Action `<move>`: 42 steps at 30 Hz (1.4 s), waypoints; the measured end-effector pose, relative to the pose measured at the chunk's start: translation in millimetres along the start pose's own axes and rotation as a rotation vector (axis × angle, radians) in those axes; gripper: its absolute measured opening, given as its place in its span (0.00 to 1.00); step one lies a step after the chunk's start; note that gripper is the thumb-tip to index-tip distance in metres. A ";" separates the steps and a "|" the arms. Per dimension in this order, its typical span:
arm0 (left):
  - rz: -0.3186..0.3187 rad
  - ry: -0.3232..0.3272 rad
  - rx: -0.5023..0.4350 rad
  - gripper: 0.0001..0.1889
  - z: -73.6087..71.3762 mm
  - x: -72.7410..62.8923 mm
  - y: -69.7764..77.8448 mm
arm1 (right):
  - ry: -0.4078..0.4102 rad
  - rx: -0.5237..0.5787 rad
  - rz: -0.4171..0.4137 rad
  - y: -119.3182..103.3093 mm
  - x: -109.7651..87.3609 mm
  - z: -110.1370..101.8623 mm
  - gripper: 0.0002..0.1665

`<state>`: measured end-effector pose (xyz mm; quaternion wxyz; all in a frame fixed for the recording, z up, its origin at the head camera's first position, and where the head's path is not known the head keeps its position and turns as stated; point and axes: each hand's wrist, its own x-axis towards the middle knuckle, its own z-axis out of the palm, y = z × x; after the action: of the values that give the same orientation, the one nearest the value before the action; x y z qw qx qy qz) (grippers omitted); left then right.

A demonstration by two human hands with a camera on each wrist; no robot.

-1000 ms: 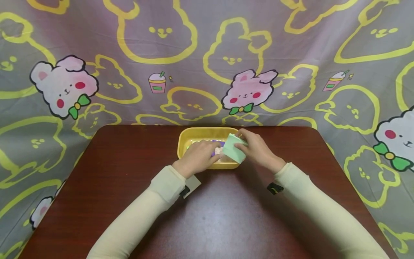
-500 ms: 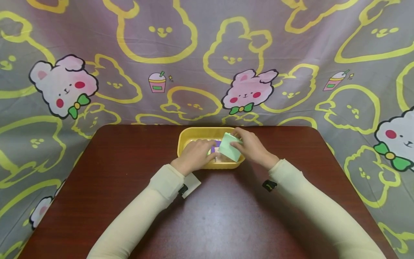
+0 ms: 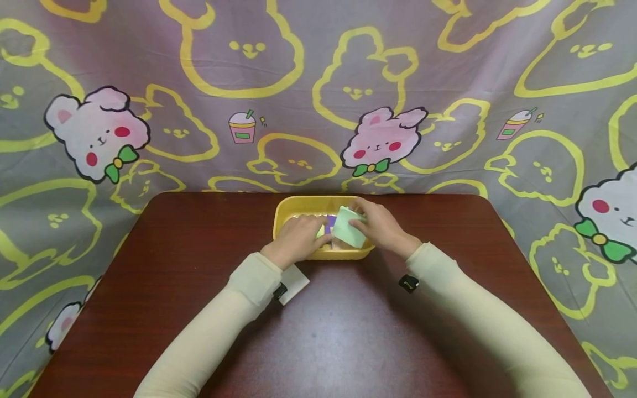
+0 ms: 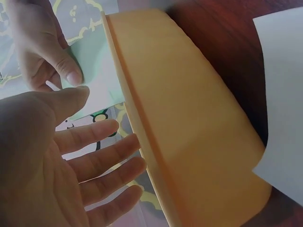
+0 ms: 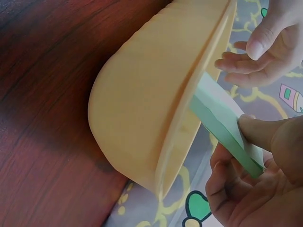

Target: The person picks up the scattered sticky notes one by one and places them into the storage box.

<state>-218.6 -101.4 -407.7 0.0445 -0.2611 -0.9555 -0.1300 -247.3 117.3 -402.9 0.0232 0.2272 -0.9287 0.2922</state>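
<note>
My right hand (image 3: pixel 380 224) pinches a pale green, flat square thing, perhaps a pad of paper (image 3: pixel 348 226), between thumb and fingers. It tilts over the right part of a yellow plastic basin (image 3: pixel 343 255). In the right wrist view, the green pad (image 5: pixel 227 123) shows a layered edge and its lower end dips past the basin rim (image 5: pixel 182 118). My left hand (image 3: pixel 297 237) hovers over the left part of the basin, fingers loosely spread and holding nothing. In the left wrist view, its fingertips are by the rim, and the left thumb appears near the pad (image 4: pixel 97 80).
Inside the basin lie a purple item (image 3: pixel 330 221) and other pale pieces, partly hidden by the hands. A white square sheet (image 3: pixel 297 284) lies on the brown table (image 3: pixel 209 249) below my left wrist. A patterned curtain (image 3: pixel 298 121) hangs behind the table.
My right hand has moved left with the green pad, bringing it further over the basin. My left hand has shifted slightly left, and its fingers stay loose.
</note>
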 end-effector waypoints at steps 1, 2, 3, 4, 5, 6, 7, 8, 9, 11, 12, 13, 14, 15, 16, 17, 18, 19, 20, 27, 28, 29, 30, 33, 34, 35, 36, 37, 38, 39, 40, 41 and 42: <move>-0.003 -0.003 0.002 0.18 0.2 0.0 -0.4 | -0.003 -0.004 -0.001 0.0 0.2 0.8 0.14; -0.006 -0.008 0.002 0.19 0.3 -0.1 -0.8 | -0.005 -0.007 -0.002 0.0 0.4 1.5 0.14; -0.009 -0.011 0.001 0.19 0.6 0.0 -1.2 | -0.007 -0.012 -0.006 0.2 0.5 2.3 0.14; -0.012 -0.015 0.002 0.20 0.7 0.0 -1.6 | -0.009 -0.016 -0.007 0.5 0.8 3.1 0.14; -0.014 -0.019 0.004 0.20 0.9 0.1 -2.0 | -0.011 -0.019 -0.008 0.6 1.1 3.8 0.14; -0.014 -0.019 0.006 0.20 1.1 0.1 -2.3 | -0.015 -0.021 -0.007 0.7 1.4 4.4 0.14; -0.016 -0.023 0.007 0.20 1.3 0.3 -2.6 | -0.018 -0.023 -0.006 1.1 2.1 5.3 0.15; -0.016 -0.023 0.006 0.20 1.4 0.4 -2.8 | -0.021 -0.026 -0.007 1.5 2.6 6.0 0.15; -0.017 -0.024 0.008 0.20 1.6 0.5 -3.1 | -0.025 -0.029 -0.007 1.9 3.1 6.7 0.15; -0.021 -0.029 0.011 0.20 2.0 0.8 -3.5 | -0.035 -0.035 -0.003 2.8 4.2 8.1 0.15; -0.024 -0.030 0.012 0.21 2.1 1.0 -3.6 | -0.040 -0.039 -0.001 3.5 4.7 9.0 0.15; -0.027 -0.033 0.013 0.21 2.3 1.2 -3.8 | -0.046 -0.040 0.004 3.7 5.0 9.5 0.16; -0.028 -0.033 0.015 0.21 2.5 1.4 -4.0 | -0.053 -0.044 0.007 3.7 5.1 9.9 0.16; -0.030 -0.033 0.018 0.22 2.8 1.6 -4.3 | -0.061 -0.044 0.013 3.9 5.3 10.4 0.16; -0.030 -0.032 0.018 0.22 3.1 1.7 -4.5 | -0.069 -0.048 0.019 4.1 5.5 11.0 0.16; -0.032 -0.031 0.017 0.22 3.4 1.8 -4.8 | -0.078 -0.048 0.025 4.2 5.6 11.5 0.16; -0.034 -0.033 0.017 0.22 3.7 1.8 -5.0 | -0.087 -0.051 0.030 4.5 5.8 12.2 0.17; -0.036 -0.032 0.015 0.22 4.1 1.8 -5.4 | -0.098 -0.053 0.035 4.7 5.8 12.6 0.17; -0.039 -0.035 0.013 0.21 4.5 1.7 -5.8 | -0.107 -0.056 0.038 5.0 6.0 13.1 0.17; -0.045 -0.042 0.006 0.20 6.6 1.5 -7.7 | -0.157 -0.084 0.075 6.5 8.2 15.2 0.18; -0.045 -0.044 0.007 0.20 6.7 1.6 -7.9 | -0.163 -0.088 0.081 6.9 8.7 15.5 0.19; -0.045 -0.047 0.008 0.20 6.6 1.5 -7.9 | -0.168 -0.091 0.088 7.0 9.1 15.7 0.19; -0.045 -0.049 0.009 0.20 6.5 1.5 -7.8 | -0.173 -0.093 0.093 6.8 9.4 15.7 0.19; -0.043 -0.047 0.015 0.20 6.8 1.5 -8.1 | -0.181 -0.098 0.102 6.8 10.1 16.0 0.20; -0.041 -0.046 0.015 0.20 7.0 1.5 -8.2 | -0.182 -0.098 0.101 6.7 10.3 16.1 0.20; -0.041 -0.046 0.015 0.20 7.0 1.6 -8.2 | -0.181 -0.100 0.096 6.5 10.4 16.1 0.20; -0.040 -0.047 0.015 0.20 7.1 1.7 -8.3 | -0.179 -0.104 0.090 6.5 10.5 16.4 0.21; -0.040 -0.048 0.016 0.20 7.4 1.8 -8.3 | -0.177 -0.106 0.085 6.6 10.8 16.9 0.21; -0.040 -0.050 0.016 0.20 7.5 1.9 -8.4 | -0.174 -0.108 0.079 6.6 11.1 17.5 0.21; -0.041 -0.053 0.017 0.20 7.7 1.9 -8.5 | -0.172 -0.109 0.073 6.7 11.8 18.2 0.22; -0.042 -0.055 0.017 0.20 7.9 2.0 -8.6 | -0.168 -0.114 0.064 6.9 12.3 19.1 0.23; -0.043 -0.057 0.017 0.20 8.1 2.0 -8.7 | -0.165 -0.117 0.054 7.1 12.8 20.0 0.23; -0.044 -0.059 0.017 0.20 8.4 2.1 -8.9 | -0.162 -0.117 0.049 7.3 13.5 21.0 0.24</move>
<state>-225.1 -105.5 -417.5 0.0155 -0.2434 -0.9630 -0.1149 -260.6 105.5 -421.8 -0.0458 0.2257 -0.9482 0.2188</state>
